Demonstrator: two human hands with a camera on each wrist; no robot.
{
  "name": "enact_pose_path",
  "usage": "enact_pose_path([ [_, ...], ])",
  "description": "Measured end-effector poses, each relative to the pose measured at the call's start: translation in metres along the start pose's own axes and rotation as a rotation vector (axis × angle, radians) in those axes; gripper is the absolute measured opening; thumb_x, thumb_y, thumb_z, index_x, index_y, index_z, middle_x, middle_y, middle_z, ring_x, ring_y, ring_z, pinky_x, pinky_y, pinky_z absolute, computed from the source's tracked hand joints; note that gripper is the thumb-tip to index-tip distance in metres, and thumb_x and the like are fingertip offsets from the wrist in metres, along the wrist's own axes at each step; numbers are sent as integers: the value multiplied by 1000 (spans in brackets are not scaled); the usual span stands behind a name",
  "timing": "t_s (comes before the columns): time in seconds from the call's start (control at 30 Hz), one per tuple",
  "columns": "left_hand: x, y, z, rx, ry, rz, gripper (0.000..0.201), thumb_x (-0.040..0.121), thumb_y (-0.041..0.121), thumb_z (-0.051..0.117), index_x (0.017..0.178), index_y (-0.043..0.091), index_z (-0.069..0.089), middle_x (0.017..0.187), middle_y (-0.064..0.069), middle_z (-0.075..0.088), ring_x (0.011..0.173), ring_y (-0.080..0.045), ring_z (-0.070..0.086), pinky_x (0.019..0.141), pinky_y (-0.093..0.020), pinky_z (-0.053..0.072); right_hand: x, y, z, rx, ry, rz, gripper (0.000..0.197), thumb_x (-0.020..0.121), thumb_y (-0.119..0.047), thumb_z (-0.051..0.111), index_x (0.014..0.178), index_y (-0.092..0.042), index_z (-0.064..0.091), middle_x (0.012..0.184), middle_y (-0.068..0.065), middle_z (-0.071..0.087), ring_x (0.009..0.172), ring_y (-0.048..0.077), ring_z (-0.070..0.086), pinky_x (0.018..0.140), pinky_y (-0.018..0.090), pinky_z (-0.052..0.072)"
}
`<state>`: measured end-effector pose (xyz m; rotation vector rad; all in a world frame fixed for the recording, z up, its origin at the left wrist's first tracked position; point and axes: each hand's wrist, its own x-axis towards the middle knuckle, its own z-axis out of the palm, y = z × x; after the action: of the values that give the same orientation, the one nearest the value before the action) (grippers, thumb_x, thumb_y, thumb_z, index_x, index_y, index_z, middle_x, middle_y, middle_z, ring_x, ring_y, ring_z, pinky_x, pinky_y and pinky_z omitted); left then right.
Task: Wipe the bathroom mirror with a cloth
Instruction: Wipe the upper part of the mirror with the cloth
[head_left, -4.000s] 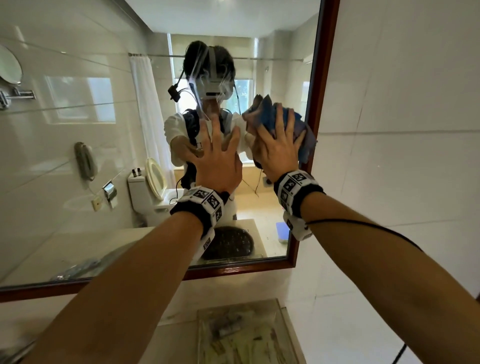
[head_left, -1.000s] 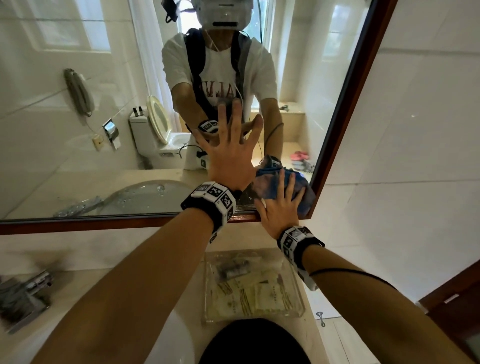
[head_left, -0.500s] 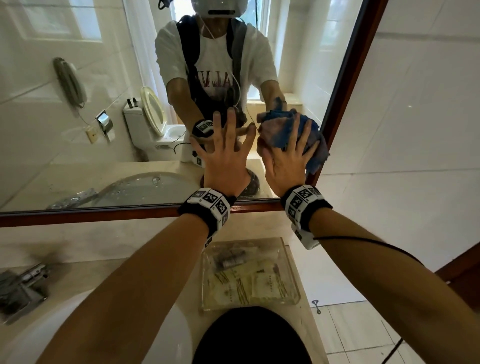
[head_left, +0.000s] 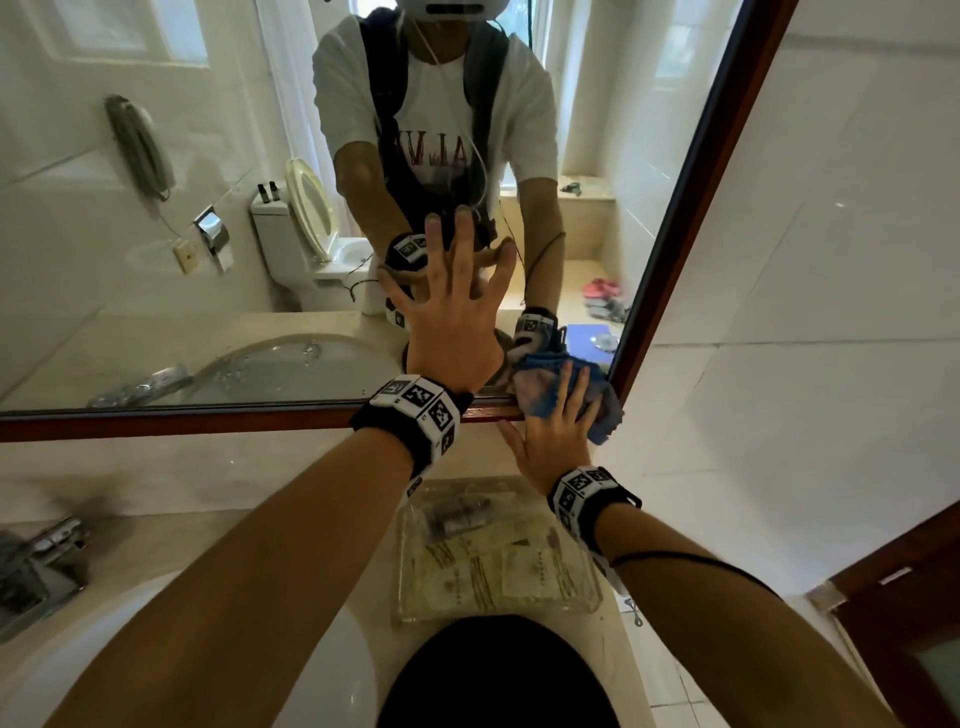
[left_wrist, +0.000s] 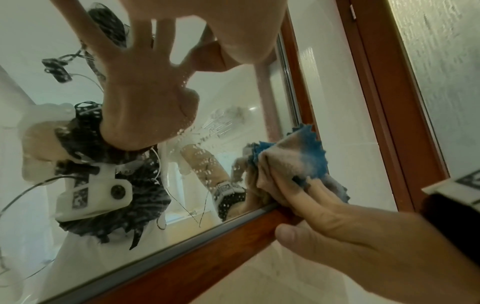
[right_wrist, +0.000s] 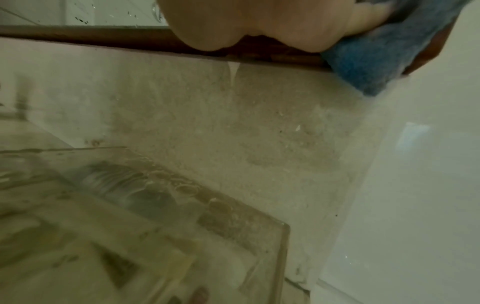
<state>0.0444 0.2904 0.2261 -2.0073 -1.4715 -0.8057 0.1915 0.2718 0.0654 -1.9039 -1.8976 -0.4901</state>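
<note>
- The left hand (head_left: 453, 317) is spread flat on the wood-framed bathroom mirror (head_left: 156, 218).
- A crumpled blue cloth (head_left: 540, 379) is pressed by the flat-fingered right hand (head_left: 553, 441) into the mirror's lower right corner.

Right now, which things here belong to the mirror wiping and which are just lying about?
In the job: mirror; blue cloth; right hand pressing the cloth; left hand flat on the glass.

Lying about: clear tray of packets; faucet; sink basin.

Blurred tray (right_wrist: 145, 236) contents, right wrist
</note>
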Motion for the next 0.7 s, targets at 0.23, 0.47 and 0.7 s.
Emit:
enact_pose_path([
  [0.23, -1, 2, -2, 12, -25, -8, 76, 83, 23, 30, 156, 32, 7, 162, -21, 6, 147, -47, 5, 98, -81, 17, 26, 8, -30, 114, 81, -7, 64, 95, -60, 33, 147, -24, 37, 159, 28, 6, 144, 50, 1, 105, 72, 24],
  [0.47, 0, 2, -5, -8, -37, -15, 79, 84, 23, 40, 155, 34, 9, 162, -19, 6, 147, -46, 5, 99, -81, 15, 91, -6, -96, 170, 313, 46, 57, 99, -51, 40, 151, -31, 28, 160, 24, 8, 145, 49, 3, 109, 72, 10],
  [0.7, -1, 2, -5, -6, -50, -11, 76, 85, 25, 35, 155, 35, 8, 162, -19, 6, 147, -46, 5, 100, -81, 14, 89, 3, -99, 211, 282, -9, 57, 102, -44, 34, 154, -27, 20, 162, 18, 9, 147, 45, 2, 113, 67, 4],
])
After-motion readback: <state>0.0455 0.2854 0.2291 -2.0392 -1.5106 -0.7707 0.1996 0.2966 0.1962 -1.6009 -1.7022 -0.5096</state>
